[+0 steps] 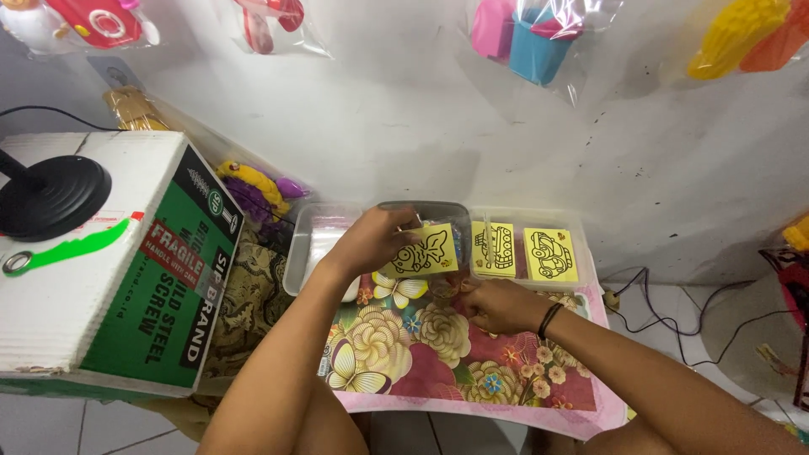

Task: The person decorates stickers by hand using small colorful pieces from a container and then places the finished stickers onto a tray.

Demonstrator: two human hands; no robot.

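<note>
Nearest the camera, the person's two bare forearms reach forward over a floral-patterned cloth point(438, 354) in pink, cream and green that covers the desk. At far left stands a white and green corrugated cardboard box point(109, 261) with a round black lamp base point(50, 195) resting on top. Just right of it sits a clear plastic tub point(316, 240) at the cloth's far edge. The left hand point(371, 243) has its grip closed on a yellow square card with a black fish outline point(421, 251), pinching it at its left edge and holding it tilted above the cloth, in front of a dark-rimmed clear container point(425, 211). The right hand point(499, 305) rests low on the cloth with fingers curled; whether it holds anything cannot be told. A black band point(549, 320) circles that wrist. Further right, a clear plastic tray point(581, 244) holds two more yellow outline cards point(549, 254).
</note>
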